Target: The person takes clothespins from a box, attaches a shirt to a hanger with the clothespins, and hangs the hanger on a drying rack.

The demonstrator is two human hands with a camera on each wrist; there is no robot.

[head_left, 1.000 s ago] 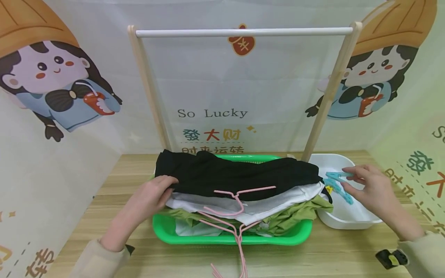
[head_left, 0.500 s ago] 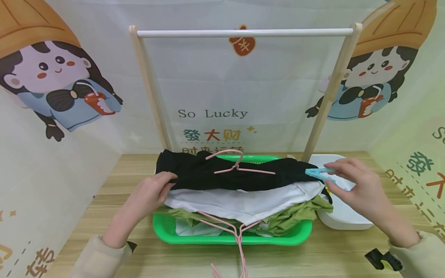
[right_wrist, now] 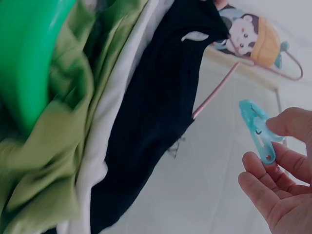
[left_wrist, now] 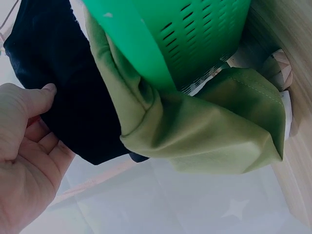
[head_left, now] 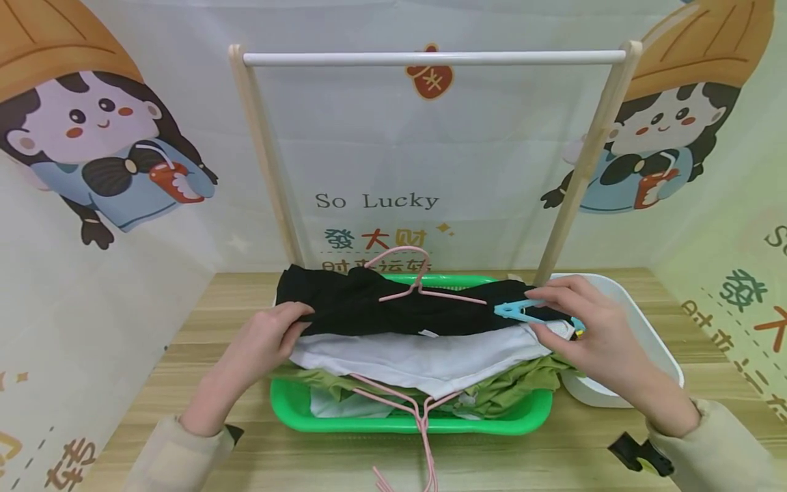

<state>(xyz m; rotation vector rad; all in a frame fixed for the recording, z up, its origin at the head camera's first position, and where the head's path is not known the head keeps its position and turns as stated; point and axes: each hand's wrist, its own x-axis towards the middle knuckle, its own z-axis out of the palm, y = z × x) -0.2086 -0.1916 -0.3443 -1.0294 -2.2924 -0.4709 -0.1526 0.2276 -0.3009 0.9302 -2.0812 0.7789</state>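
My left hand (head_left: 267, 335) pinches the left edge of a black garment (head_left: 350, 307) between thumb and fingers, also plain in the left wrist view. A pink hanger (head_left: 455, 296) sits in this garment, its hook standing up at the back. Between thumb and fingertips, my right hand (head_left: 596, 331) holds a light blue clothespin (head_left: 510, 311) over the garment's right part, near the hanger's right arm. In the right wrist view the clothespin (right_wrist: 257, 129) is apart from the cloth. A white garment (head_left: 399, 355) and a green one (head_left: 516, 389) lie underneath.
The clothes lie across a green basket (head_left: 295, 413). Several pink hangers (head_left: 424, 437) hang over its front rim. A white bin (head_left: 593, 395) stands at the right. Behind rises a wooden rack with a white bar (head_left: 430, 59). Printed cloth surrounds the wooden tabletop (head_left: 203, 342).
My right hand has brought the clothespin left from above the white bin to over the black garment. The hanger's hook has swung from the front up to the back. The left hand has barely moved.
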